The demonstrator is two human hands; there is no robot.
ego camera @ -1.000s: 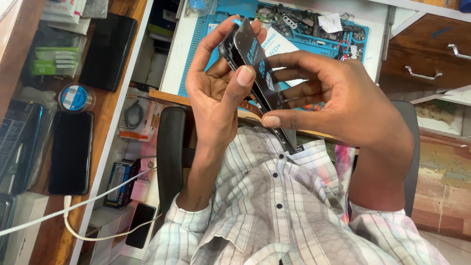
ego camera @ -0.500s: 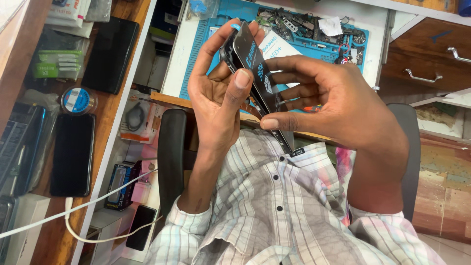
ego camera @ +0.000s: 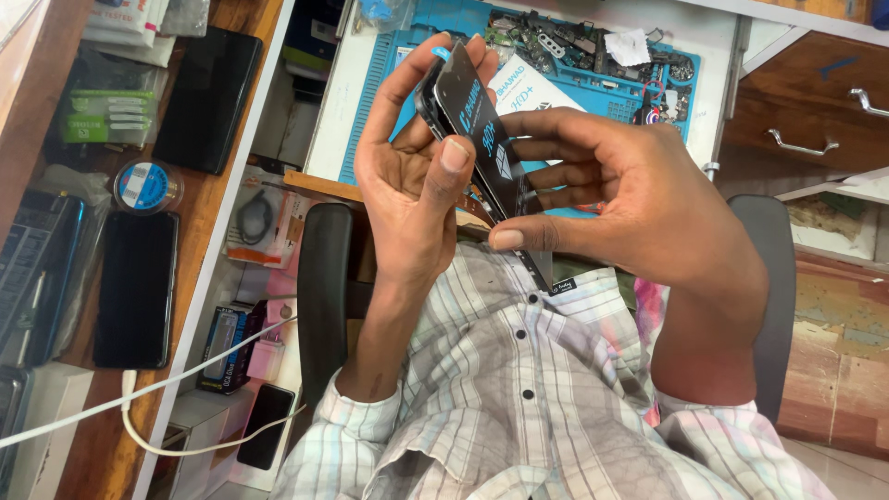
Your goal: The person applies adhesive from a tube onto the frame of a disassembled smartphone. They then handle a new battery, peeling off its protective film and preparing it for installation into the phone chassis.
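Note:
My left hand (ego camera: 407, 185) is wrapped around a dark phone (ego camera: 431, 96) and holds it upright in front of my chest. Its thumb presses on a black glass panel with white print (ego camera: 495, 162) that lies against the phone's face. My right hand (ego camera: 630, 204) pinches that panel along its right and lower edge, thumb at the bottom and fingers spread behind it. The phone's body is mostly hidden by the panel and my fingers. Both hands are over my checked shirt (ego camera: 519, 398).
Behind the hands lies a blue repair mat (ego camera: 370, 102) with small parts (ego camera: 574, 46) and a white packet (ego camera: 537, 93). Wooden drawers with metal handles (ego camera: 801, 143) are at the right. At the left a wooden shelf holds black phones (ego camera: 137, 287), a tape roll (ego camera: 146, 185) and a white cable (ego camera: 148, 389).
Both hands keep the same hold on the phone and panel. My left thumb has slid slightly down the panel; the view has shifted a little.

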